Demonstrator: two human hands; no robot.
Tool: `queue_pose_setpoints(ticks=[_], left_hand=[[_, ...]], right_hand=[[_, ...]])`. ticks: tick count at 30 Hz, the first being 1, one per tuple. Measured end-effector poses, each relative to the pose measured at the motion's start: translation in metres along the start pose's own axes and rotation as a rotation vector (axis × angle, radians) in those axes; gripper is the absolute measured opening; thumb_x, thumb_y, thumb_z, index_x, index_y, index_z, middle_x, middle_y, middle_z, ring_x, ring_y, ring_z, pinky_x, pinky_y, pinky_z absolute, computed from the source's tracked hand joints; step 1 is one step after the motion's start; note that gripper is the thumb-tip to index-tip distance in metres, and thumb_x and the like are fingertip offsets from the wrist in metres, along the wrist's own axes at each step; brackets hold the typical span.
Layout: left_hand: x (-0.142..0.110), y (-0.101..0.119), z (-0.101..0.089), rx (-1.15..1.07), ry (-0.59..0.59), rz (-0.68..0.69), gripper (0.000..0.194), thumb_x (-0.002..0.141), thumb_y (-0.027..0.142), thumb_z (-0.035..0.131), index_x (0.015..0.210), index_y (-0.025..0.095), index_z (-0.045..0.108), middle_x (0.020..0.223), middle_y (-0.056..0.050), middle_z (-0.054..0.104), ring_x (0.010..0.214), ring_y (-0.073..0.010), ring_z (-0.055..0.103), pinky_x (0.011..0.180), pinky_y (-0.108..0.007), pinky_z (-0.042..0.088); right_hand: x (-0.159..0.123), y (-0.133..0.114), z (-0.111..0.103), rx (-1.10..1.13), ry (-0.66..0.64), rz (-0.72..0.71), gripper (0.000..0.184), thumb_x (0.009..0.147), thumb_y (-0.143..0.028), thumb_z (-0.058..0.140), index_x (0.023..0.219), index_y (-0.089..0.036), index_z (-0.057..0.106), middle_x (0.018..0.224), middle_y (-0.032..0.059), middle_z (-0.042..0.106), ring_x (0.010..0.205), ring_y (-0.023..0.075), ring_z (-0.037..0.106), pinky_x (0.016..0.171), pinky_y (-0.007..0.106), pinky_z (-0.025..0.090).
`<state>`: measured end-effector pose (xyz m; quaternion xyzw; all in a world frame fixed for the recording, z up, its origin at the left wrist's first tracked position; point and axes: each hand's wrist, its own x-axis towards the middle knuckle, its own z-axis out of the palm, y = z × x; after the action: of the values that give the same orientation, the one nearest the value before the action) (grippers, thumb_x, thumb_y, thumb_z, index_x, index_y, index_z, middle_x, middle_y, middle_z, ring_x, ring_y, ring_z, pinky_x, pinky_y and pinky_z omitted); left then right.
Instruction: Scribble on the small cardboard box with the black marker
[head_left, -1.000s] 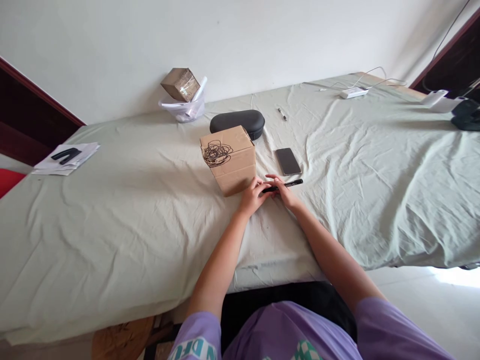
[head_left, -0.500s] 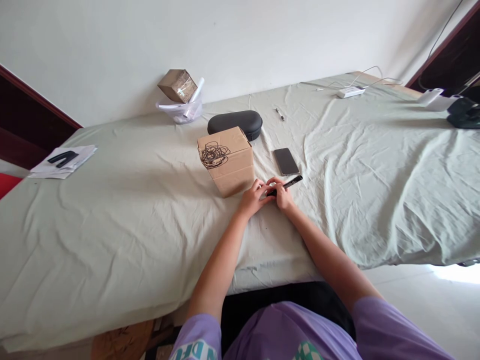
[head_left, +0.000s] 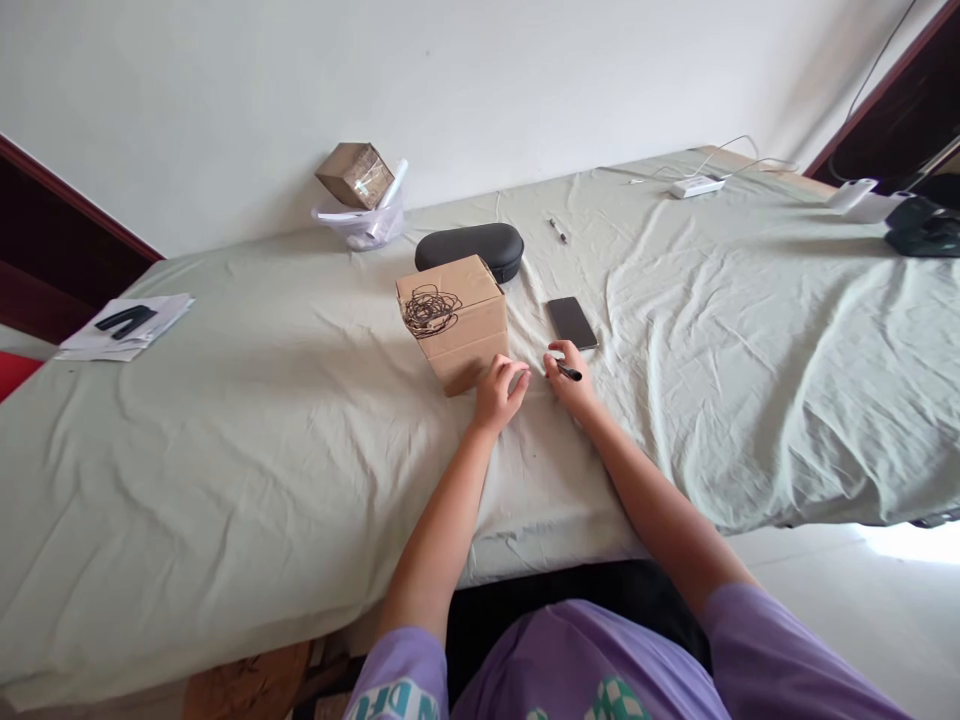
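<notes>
My right hand (head_left: 576,388) is closed around a black marker pen (head_left: 571,372), whose end points back toward me. My left hand (head_left: 498,393) is beside the lower right of a cardboard box (head_left: 471,335), fingers curved, with a gap between them and the thumb; nothing shows in it. Whether it touches the box I cannot tell. Black scribbled loops (head_left: 432,311) mark the box's upper left part. Just beyond my right hand lies a dark phone (head_left: 572,323).
Behind the box sits a black oval case (head_left: 469,248), with a pen (head_left: 558,231) to its right. A plastic basket (head_left: 367,232) holds a smaller box (head_left: 355,175). A stapler-like black object (head_left: 126,321) rests on papers (head_left: 169,312). A white power strip (head_left: 697,186) lies far right.
My hands have come apart: the left moved slightly left toward the box, the right slightly up and right. The marker stayed in my right hand and turned to point toward me.
</notes>
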<state>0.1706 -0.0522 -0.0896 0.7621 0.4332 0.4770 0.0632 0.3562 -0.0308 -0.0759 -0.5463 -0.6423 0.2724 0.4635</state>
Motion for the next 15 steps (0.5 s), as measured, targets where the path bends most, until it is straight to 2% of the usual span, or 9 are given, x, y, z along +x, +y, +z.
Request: queue_pose_setpoints(ticks=[3, 6, 9, 11, 13, 15], left_hand=[[0.001, -0.001, 0.0, -0.006, 0.055, 0.029, 0.027, 0.112, 0.037, 0.05, 0.109, 0.019, 0.071, 0.101, -0.009, 0.068, 0.094, -0.0183, 0.071, 0.082, -0.03, 0.057], [0.002, -0.002, 0.0, -0.012, 0.08, 0.054, 0.024, 0.112, 0.034, 0.051, 0.107, 0.02, 0.07, 0.099, -0.007, 0.068, 0.091, -0.0175, 0.07, 0.079, -0.028, 0.056], [0.001, -0.003, 0.001, -0.019, 0.108, 0.062, 0.024, 0.111, 0.032, 0.051, 0.105, 0.021, 0.071, 0.097, -0.007, 0.069, 0.089, -0.0173, 0.069, 0.076, -0.028, 0.055], [-0.001, -0.003, 0.002, -0.017, 0.122, 0.064, 0.024, 0.111, 0.031, 0.05, 0.104, 0.021, 0.071, 0.095, -0.006, 0.068, 0.087, -0.017, 0.068, 0.075, -0.028, 0.054], [-0.002, -0.004, 0.004, 0.002, 0.142, 0.06, 0.024, 0.11, 0.031, 0.051, 0.103, 0.022, 0.072, 0.094, -0.006, 0.068, 0.085, -0.0173, 0.068, 0.076, -0.028, 0.054], [-0.003, -0.009, 0.004, 0.044, 0.189, 0.039, 0.023, 0.107, 0.033, 0.055, 0.102, 0.022, 0.074, 0.095, -0.008, 0.067, 0.087, -0.0194, 0.067, 0.08, -0.031, 0.054]], right_hand=[[0.02, 0.001, -0.01, -0.151, -0.049, -0.165, 0.025, 0.096, -0.032, 0.048, 0.115, -0.023, 0.062, 0.132, 0.0195, 0.066, 0.117, 0.0331, 0.067, 0.106, 0.053, 0.055], [0.049, -0.003, -0.015, -0.295, -0.193, -0.314, 0.038, 0.092, -0.018, 0.047, 0.125, -0.019, 0.067, 0.157, 0.0217, 0.058, 0.141, 0.037, 0.058, 0.115, 0.056, 0.049], [0.076, -0.005, -0.013, -0.431, -0.359, -0.398, 0.049, 0.092, -0.01, 0.046, 0.133, -0.016, 0.071, 0.168, 0.0179, 0.055, 0.143, 0.0389, 0.059, 0.114, 0.059, 0.049], [0.085, -0.002, -0.009, -0.499, -0.428, -0.418, 0.061, 0.09, -0.005, 0.046, 0.144, -0.019, 0.069, 0.173, 0.0123, 0.051, 0.146, 0.0372, 0.058, 0.112, 0.057, 0.05], [0.085, 0.0, -0.004, -0.546, -0.428, -0.408, 0.074, 0.088, 0.0, 0.044, 0.155, -0.025, 0.063, 0.177, 0.0081, 0.045, 0.151, 0.0361, 0.054, 0.113, 0.058, 0.048], [0.077, 0.002, 0.002, -0.57, -0.359, -0.37, 0.08, 0.089, -0.001, 0.041, 0.164, -0.027, 0.054, 0.181, 0.0079, 0.038, 0.156, 0.0357, 0.049, 0.117, 0.061, 0.045]])
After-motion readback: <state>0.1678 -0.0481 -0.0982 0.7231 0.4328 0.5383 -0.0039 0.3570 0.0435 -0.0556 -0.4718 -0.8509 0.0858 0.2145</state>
